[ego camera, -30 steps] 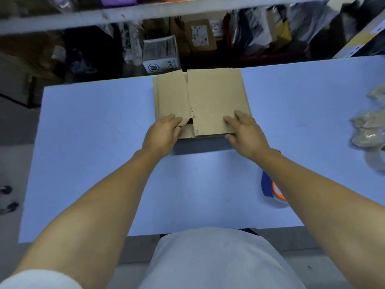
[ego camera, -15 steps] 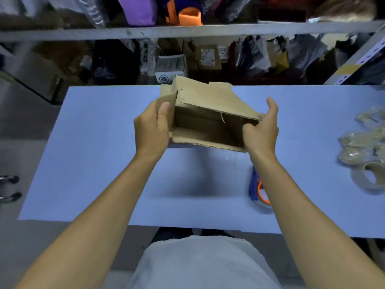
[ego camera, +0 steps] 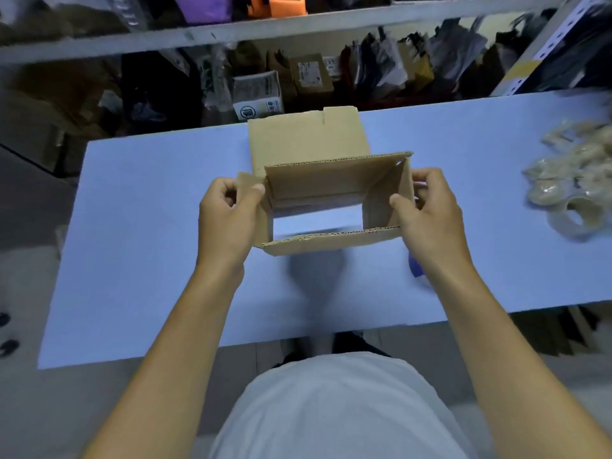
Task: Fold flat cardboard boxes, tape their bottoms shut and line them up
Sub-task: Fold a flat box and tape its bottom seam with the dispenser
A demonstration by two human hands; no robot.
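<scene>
Here, box (ego camera: 331, 180) between left hand (ego camera: 228, 220), right hand (ego camera: 427, 217)

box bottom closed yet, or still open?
Still open: the table shows straight through the cardboard box, held up between the left hand and right hand.

**Box held open over the middle of the counter**

The box (ego camera: 318, 193) sits between the two hands above the counter (ego camera: 149, 243), left hand (ego camera: 228, 220) at its left wall, right hand (ego camera: 427, 217) at its right wall. One flap stands up on the far side. A heap of tape rolls (ego camera: 576, 180) lies far right on the counter. Shelves (ego camera: 298, 24) stand behind the counter's far edge.
</scene>
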